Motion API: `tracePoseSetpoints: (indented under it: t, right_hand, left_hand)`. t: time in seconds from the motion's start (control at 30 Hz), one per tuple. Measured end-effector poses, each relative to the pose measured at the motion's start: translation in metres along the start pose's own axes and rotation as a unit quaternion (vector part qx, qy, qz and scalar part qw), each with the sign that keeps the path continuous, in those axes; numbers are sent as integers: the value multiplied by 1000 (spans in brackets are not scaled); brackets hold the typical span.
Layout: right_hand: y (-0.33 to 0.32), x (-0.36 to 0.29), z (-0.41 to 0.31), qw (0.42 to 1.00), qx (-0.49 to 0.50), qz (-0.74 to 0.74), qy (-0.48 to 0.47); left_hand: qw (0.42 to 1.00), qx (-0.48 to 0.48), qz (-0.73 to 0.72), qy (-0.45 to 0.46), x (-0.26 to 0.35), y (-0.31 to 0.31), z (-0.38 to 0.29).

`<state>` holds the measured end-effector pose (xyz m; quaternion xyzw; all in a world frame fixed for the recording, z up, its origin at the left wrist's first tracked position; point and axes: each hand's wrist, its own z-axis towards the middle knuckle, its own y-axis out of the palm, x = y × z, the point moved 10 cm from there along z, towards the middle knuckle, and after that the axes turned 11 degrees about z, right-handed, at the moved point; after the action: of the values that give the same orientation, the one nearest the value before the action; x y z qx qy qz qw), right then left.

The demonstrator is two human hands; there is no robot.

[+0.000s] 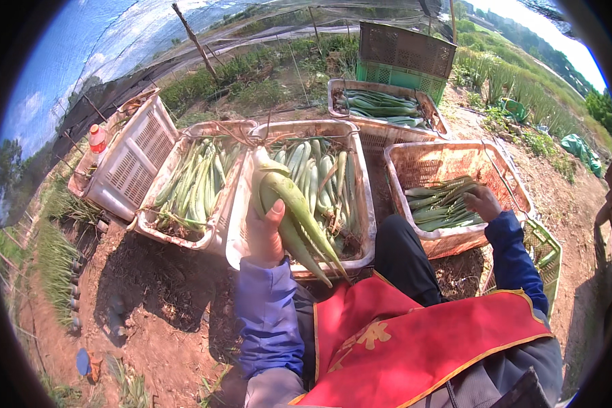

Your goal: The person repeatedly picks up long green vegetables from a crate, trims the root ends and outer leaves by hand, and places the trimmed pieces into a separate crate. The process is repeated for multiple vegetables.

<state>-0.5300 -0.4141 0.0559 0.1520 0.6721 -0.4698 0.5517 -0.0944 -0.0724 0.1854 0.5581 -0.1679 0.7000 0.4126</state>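
Note:
In my left hand (pixel 266 234) is an aloe plant (pixel 290 206), held with its pale root end up and its thick green leaves hanging down to the right. Behind it stands a white plastic crate (pixel 367 224) packed with aloe plants (pixel 311 173), part of them hidden by the held one. My right hand (pixel 482 203) reaches into a soil-stained crate (pixel 433 160) on the right. Its curled fingers touch the tips of a pile of aloe leaves (pixel 441 206); whether they grip any leaf is not visible.
Another crate of slender aloe (pixel 191 178) stands at left, beside a tilted crate (pixel 137 148) and a red-capped bottle (pixel 97 140). Farther back are a filled crate (pixel 382 108) and stacked crates (pixel 405 56). A green crate (pixel 548 250) sits by my right arm. Netting (pixel 132 35) hangs beyond.

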Motion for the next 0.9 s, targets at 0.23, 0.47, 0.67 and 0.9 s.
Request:
tracePoseSetpoints:
  t: [0.23, 0.47, 0.67, 0.9]
  right_hand:
    - [251, -261, 48, 916, -301, 178, -195]
    - [323, -319, 65, 883, -368, 236, -173]
    - [328, -320, 72, 906, -352, 159, -175]
    - [322, -350, 68, 921, -293, 7, -256]
  left_hand:
    - [997, -41, 51, -44, -22, 23, -30]
    - [980, -24, 179, -77, -37, -2, -38]
    - [969, 16, 242, -45, -57, -16, -40]
    - [970, 46, 240, 1, -53, -20, -41]
